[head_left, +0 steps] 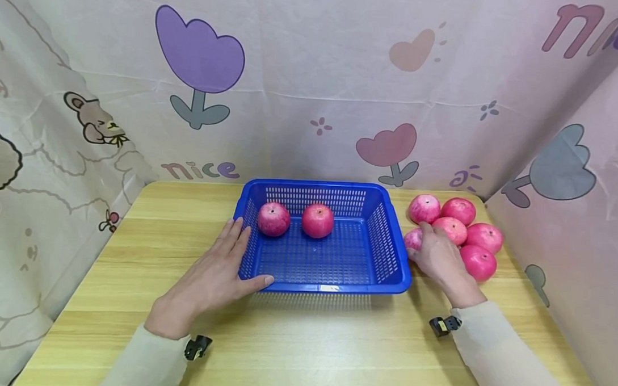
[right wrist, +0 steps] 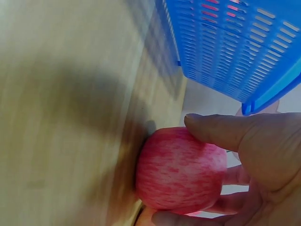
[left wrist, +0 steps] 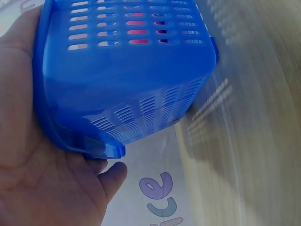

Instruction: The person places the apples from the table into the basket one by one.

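A blue perforated basket (head_left: 313, 287) stands on the table with two red apples (head_left: 273, 219) side by side in its left and back part. My left hand (head_left: 211, 277) rests on its front left corner, fingers straight along the left rim and thumb over the front rim. To the right of the basket, my right hand (head_left: 442, 259) holds a red apple (right wrist: 181, 172), thumb on one side and fingers round the other. In the right wrist view this apple sits low, right at the tabletop. In the head view the hand covers part of it.
Several more apples (head_left: 484, 238) lie clustered at the table's right back, close around my right hand. The wooden table (head_left: 304, 340) ends at a printed cloth (head_left: 292, 101) behind, with more cloth along both sides.
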The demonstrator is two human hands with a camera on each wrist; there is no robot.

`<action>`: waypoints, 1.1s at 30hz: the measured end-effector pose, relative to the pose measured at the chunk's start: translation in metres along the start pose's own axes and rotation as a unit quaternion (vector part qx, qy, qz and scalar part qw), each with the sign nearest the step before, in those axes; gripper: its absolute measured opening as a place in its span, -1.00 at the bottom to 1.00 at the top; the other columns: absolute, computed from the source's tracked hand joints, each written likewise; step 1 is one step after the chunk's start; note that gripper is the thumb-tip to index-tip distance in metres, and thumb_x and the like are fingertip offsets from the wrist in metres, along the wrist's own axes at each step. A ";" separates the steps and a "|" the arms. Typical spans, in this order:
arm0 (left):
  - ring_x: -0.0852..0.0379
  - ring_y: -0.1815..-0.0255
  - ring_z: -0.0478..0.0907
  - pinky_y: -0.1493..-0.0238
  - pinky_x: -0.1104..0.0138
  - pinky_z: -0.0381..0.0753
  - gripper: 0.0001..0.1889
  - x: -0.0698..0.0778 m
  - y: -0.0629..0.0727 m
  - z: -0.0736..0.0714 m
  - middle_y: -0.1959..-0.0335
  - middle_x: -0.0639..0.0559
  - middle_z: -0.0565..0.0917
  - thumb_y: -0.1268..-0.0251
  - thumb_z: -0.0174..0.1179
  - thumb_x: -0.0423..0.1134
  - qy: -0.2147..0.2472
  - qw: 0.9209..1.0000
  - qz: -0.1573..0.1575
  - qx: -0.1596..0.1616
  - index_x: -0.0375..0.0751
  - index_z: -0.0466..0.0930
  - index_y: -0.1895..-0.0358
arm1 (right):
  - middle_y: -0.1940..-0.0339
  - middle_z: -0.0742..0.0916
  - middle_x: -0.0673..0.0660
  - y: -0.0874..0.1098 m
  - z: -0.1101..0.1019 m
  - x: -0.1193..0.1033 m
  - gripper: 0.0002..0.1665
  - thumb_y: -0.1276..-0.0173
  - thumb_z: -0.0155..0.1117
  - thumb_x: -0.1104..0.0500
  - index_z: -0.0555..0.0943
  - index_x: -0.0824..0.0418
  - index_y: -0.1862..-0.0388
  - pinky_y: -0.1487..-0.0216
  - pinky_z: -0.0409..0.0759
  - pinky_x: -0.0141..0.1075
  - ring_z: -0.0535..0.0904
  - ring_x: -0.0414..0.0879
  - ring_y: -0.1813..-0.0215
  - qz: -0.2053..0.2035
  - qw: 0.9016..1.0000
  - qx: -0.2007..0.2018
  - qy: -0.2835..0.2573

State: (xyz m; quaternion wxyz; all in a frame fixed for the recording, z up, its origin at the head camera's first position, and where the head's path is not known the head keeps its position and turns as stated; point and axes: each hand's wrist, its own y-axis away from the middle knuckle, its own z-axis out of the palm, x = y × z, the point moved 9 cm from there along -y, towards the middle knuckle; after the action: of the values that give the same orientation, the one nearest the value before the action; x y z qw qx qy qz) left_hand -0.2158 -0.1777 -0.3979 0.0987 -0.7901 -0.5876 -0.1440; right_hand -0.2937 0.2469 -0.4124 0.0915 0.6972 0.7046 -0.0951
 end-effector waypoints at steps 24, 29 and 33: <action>-0.21 -0.79 -0.36 -0.63 -0.24 0.07 0.34 -0.002 -0.003 0.002 -0.78 -0.23 -0.24 -0.18 -0.02 0.72 0.003 1.000 -0.001 -0.002 -0.29 -0.10 -0.73 | -0.39 0.39 0.68 0.001 -0.054 -0.013 -0.01 -0.44 0.36 -0.07 0.20 0.49 -0.58 -0.23 0.44 0.56 0.43 0.64 -0.30 0.013 0.999 0.022 -0.030; -0.20 -0.79 -0.38 -0.63 -0.25 0.08 0.36 -0.002 -0.002 0.002 -0.78 -0.22 -0.26 -0.16 -0.05 0.74 0.005 1.000 -0.003 -0.006 -0.29 -0.11 -0.73 | -0.41 0.43 0.60 0.000 -0.083 -0.042 -0.07 -0.43 0.36 -0.08 0.27 0.38 -0.57 -0.23 0.45 0.54 0.45 0.59 -0.33 -0.018 0.998 0.045 -0.035; -0.22 -0.79 -0.36 -0.62 -0.26 0.08 0.35 -0.002 -0.002 0.001 -0.78 -0.24 -0.24 -0.18 -0.04 0.73 0.006 1.000 0.001 -0.002 -0.31 -0.11 -0.72 | -0.42 0.48 0.50 -0.007 -0.098 -0.069 -0.12 -0.43 0.37 -0.09 0.30 0.29 -0.56 -0.26 0.47 0.46 0.46 0.48 -0.36 -0.037 0.998 0.039 -0.038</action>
State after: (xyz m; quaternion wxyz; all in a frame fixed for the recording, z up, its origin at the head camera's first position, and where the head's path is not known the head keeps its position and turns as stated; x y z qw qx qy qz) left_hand -0.2176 -0.1782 -0.3997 0.1003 -0.7899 -0.5862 -0.1497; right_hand -0.2992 0.2056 -0.2996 0.0871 0.6693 0.7221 -0.1518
